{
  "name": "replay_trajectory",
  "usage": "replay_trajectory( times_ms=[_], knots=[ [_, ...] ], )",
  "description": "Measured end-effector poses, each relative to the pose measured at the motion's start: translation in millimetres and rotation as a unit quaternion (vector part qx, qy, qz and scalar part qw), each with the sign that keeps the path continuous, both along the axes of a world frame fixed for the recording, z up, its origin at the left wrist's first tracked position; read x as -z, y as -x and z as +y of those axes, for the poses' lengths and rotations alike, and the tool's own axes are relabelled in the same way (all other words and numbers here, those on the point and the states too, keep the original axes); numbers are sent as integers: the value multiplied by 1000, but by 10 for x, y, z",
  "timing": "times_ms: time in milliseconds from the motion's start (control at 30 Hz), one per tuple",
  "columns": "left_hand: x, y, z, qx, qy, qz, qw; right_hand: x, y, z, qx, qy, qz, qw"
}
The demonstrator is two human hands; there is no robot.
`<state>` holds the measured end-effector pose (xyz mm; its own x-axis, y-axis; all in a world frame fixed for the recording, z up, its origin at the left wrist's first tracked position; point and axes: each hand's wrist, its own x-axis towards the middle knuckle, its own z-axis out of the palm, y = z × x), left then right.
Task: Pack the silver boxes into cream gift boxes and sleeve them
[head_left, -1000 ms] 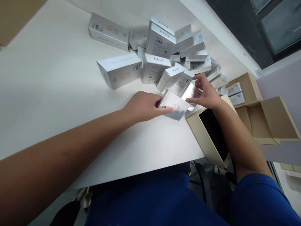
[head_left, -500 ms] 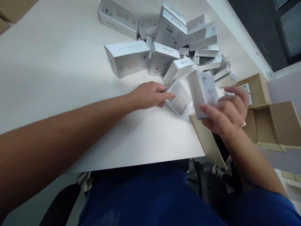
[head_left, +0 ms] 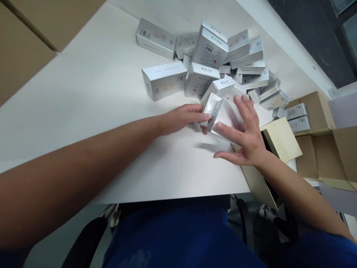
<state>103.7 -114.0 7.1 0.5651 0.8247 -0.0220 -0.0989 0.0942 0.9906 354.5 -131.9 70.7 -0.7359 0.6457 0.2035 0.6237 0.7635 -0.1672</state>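
My left hand [head_left: 185, 118] pinches a small silvery-white carton [head_left: 209, 105] by its near end, just above the table. Against that carton's right side leans a second silvery carton [head_left: 230, 115], tilted, with dark print along its narrow edge. Over the broad face of this second carton lies my right hand [head_left: 245, 136], its fingers spread and touching the surface rather than wrapped round it. Part of the second carton is hidden behind those fingers. Close behind both hands, a printed carton [head_left: 223, 85] lies at the front of a loose heap.
The heap of similar cartons [head_left: 208, 56] spreads over the back of the white table [head_left: 167, 167]. On the right are an open cream box [head_left: 283, 139] and a brown cardboard box [head_left: 318, 108] with cartons inside. More brown cardboard [head_left: 52, 22] is at the upper left.
My right hand has brought its carton leftward against the one in my left hand, and its fingers have spread. The left hand's carton is now partly covered. The view has shifted slightly.
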Motion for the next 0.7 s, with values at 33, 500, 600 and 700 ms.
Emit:
replay_trajectory(
  times_ms=[33, 500, 600, 700],
  knots=[
    [3, -8, -7, 14, -1, -4, 1000, -6, 5, 3, 12, 1, 11, 1000],
    [115, -64, -15, 130, 19, -31, 991, 81, 70, -11, 6, 42, 31, 999],
    [113, -67, -27, 123, 16, 0, 992, 131, 98, -19, 4, 3, 11, 1000],
    [94, -75, -44, 98, -27, 20, 995, 104, 121, -38, -1, -29, 13, 1000]
  ],
)
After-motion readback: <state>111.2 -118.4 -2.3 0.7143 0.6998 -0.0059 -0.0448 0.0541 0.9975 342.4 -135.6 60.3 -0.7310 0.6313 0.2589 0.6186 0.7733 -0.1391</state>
